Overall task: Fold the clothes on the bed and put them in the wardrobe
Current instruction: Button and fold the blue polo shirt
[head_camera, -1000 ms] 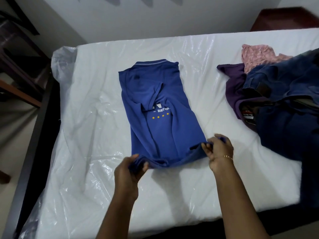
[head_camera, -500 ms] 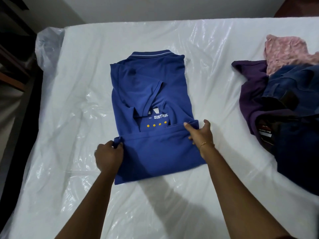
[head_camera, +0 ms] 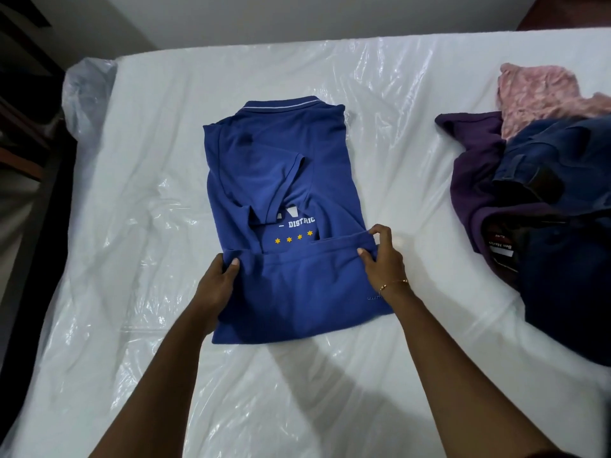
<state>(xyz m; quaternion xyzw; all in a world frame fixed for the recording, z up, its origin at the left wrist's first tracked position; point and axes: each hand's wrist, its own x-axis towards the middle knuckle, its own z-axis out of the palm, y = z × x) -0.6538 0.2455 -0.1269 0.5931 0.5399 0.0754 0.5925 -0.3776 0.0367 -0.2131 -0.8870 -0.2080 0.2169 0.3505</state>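
A blue polo shirt [head_camera: 281, 166] lies on the bed [head_camera: 330, 391], collar at the far end, both sleeves folded inward. Its bottom part is turned up over the lower half, just below white lettering and a row of yellow stars. My left hand [head_camera: 220, 279] pinches the left corner of the turned-up hem. My right hand [head_camera: 383, 256] pinches the right corner, thumb on top of the cloth. Both hands hold the hem low over the shirt.
The mattress is wrapped in clear crinkled plastic. A pile of unfolded clothes sits at the right: a pink garment [head_camera: 535, 90], a purple one [head_camera: 476, 173] and dark blue jeans [head_camera: 568, 259]. Dark wooden furniture [head_camera: 26, 133] stands beyond the bed's left edge.
My hands lifted the shirt's bottom hem from the near edge and carried it away from me, folding the lower part up over the shirt. In the last half second they barely moved.
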